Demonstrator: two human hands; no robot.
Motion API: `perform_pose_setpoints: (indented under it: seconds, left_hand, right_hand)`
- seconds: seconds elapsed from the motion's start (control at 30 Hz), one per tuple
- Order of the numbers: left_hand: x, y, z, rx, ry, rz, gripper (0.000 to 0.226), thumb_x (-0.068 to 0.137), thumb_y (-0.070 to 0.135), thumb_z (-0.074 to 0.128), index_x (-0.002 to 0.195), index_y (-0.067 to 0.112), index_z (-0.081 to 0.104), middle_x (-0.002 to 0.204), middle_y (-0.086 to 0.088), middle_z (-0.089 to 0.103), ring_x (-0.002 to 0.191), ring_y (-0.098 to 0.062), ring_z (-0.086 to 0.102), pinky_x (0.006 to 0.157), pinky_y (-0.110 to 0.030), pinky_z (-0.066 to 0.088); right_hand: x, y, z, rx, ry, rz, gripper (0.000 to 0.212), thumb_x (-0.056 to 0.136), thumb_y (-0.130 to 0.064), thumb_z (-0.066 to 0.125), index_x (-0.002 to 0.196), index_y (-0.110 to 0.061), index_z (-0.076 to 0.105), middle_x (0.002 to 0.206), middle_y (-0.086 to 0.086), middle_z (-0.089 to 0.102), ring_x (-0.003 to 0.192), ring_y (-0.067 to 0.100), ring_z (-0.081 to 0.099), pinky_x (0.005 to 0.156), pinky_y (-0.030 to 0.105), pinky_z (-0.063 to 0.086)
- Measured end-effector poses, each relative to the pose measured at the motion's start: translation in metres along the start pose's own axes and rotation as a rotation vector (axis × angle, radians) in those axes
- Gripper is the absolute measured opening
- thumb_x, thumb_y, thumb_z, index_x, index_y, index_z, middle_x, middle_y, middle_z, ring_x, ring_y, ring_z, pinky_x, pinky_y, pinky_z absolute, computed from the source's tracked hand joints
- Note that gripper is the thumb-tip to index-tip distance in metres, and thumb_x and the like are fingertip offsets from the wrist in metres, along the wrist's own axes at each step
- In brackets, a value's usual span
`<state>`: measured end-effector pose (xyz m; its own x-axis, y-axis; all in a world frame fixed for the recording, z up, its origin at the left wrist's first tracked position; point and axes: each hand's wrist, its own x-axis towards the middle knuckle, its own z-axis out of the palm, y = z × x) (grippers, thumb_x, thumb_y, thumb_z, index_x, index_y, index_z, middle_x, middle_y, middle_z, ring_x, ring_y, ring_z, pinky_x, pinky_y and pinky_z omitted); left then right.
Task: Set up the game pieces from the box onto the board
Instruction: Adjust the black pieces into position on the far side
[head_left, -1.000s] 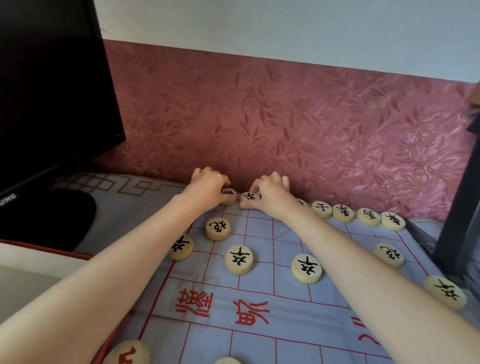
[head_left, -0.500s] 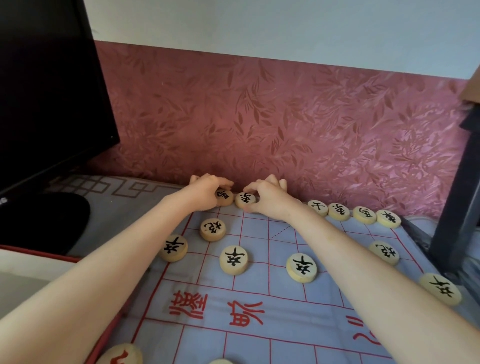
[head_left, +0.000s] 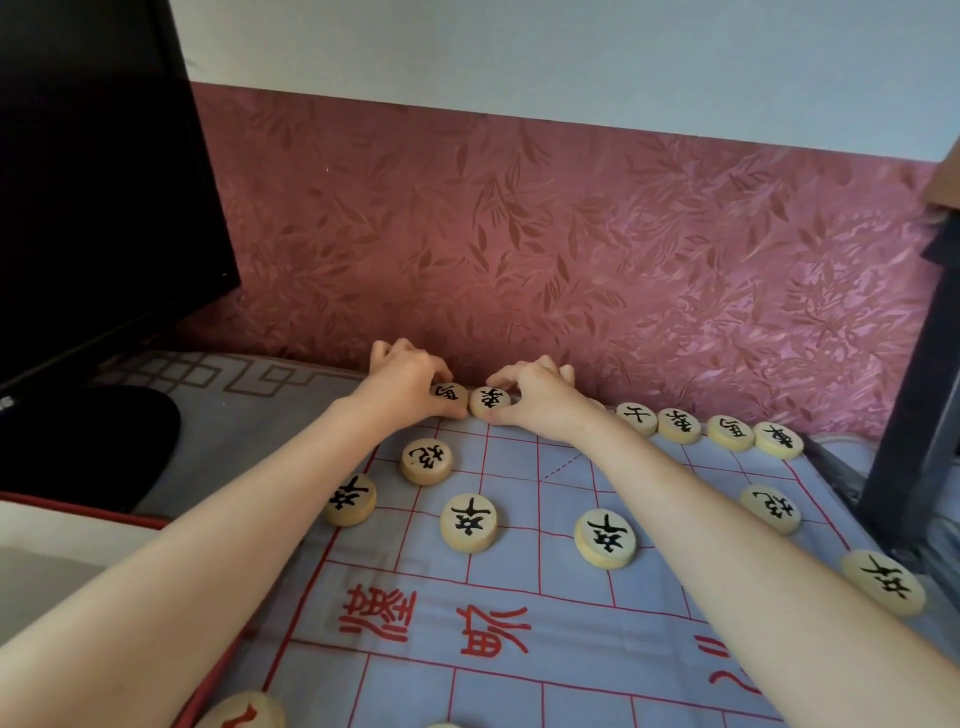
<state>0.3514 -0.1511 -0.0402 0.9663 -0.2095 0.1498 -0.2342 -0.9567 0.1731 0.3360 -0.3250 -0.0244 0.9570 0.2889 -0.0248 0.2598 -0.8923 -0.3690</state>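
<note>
A pale blue cloth board (head_left: 519, 597) with red grid lines lies before me. Round wooden pieces with black characters stand on its far half. My left hand (head_left: 405, 382) grips one piece (head_left: 448, 396) at the far edge of the board. Right beside it, my right hand (head_left: 540, 400) pinches another piece (head_left: 491, 401); the two pieces touch. Further right along the back row sit several more pieces (head_left: 680, 426). In front of my hands stand a cannon piece (head_left: 426, 461) and a row of soldier pieces (head_left: 468, 522). No box is in view.
A dark monitor (head_left: 93, 182) stands at the left, with a black pad (head_left: 78, 441) below it. A pink leaf-patterned wall (head_left: 571, 234) rises right behind the board. A dark furniture leg (head_left: 914, 415) stands at the right. A red-marked piece (head_left: 244, 714) sits at the bottom edge.
Both hands have stayed at the far edge of the board, and the two held pieces now touch side by side. The camera has tilted slightly.
</note>
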Motion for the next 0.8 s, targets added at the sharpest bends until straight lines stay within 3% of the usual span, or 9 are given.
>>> perform_pose_setpoints:
  seconds: [0.2,0.43,0.63,0.73,0.8]
  left_hand:
    - [0.005,-0.016,0.01,-0.193,-0.062,-0.001,0.055,0.069,0.054,0.069,0.12,0.039,0.056,0.129,-0.003,0.051,0.124,-0.026,0.031,0.093,-0.029,0.02]
    - [0.005,-0.019,0.013,-0.221,-0.051,0.041,0.051,0.075,0.047,0.068,0.123,0.035,0.056,0.129,-0.003,0.055,0.127,-0.023,0.035,0.093,-0.028,0.018]
    - [0.002,-0.014,0.007,-0.22,-0.044,0.053,0.055,0.076,0.042,0.069,0.127,0.028,0.053,0.133,-0.001,0.054,0.13,-0.02,0.034,0.102,-0.031,0.018]
    - [-0.003,-0.013,0.002,-0.266,-0.034,0.021,0.067,0.074,0.044,0.071,0.134,0.029,0.046,0.137,-0.006,0.046,0.133,-0.024,0.028,0.105,-0.033,0.019]
    - [-0.007,-0.015,-0.007,-0.303,0.012,0.001,0.061,0.077,0.04,0.07,0.132,0.026,0.049,0.135,-0.003,0.05,0.132,-0.023,0.032,0.106,-0.033,0.02]
  right_hand:
    - [-0.005,-0.003,-0.002,0.002,-0.016,-0.014,0.051,0.087,-0.04,0.059,0.135,-0.025,0.048,0.131,0.006,0.044,0.12,0.026,0.027,0.09,0.029,0.02]
    - [-0.009,-0.007,-0.006,0.005,-0.047,-0.015,0.049,0.091,-0.027,0.054,0.139,-0.026,0.043,0.138,0.007,0.039,0.124,0.028,0.025,0.092,0.029,0.02]
    - [-0.001,-0.003,0.002,0.0,-0.023,-0.013,0.055,0.084,-0.032,0.064,0.135,-0.026,0.047,0.131,0.002,0.05,0.124,0.024,0.027,0.089,0.031,0.02]
    - [-0.003,-0.003,0.001,0.021,0.011,-0.028,0.06,0.084,-0.035,0.064,0.138,-0.024,0.042,0.133,-0.002,0.049,0.125,0.022,0.028,0.094,0.031,0.021]
    - [-0.008,-0.005,-0.003,0.095,0.024,-0.03,0.055,0.086,-0.036,0.061,0.137,-0.026,0.044,0.128,-0.004,0.047,0.122,0.022,0.027,0.092,0.03,0.02]
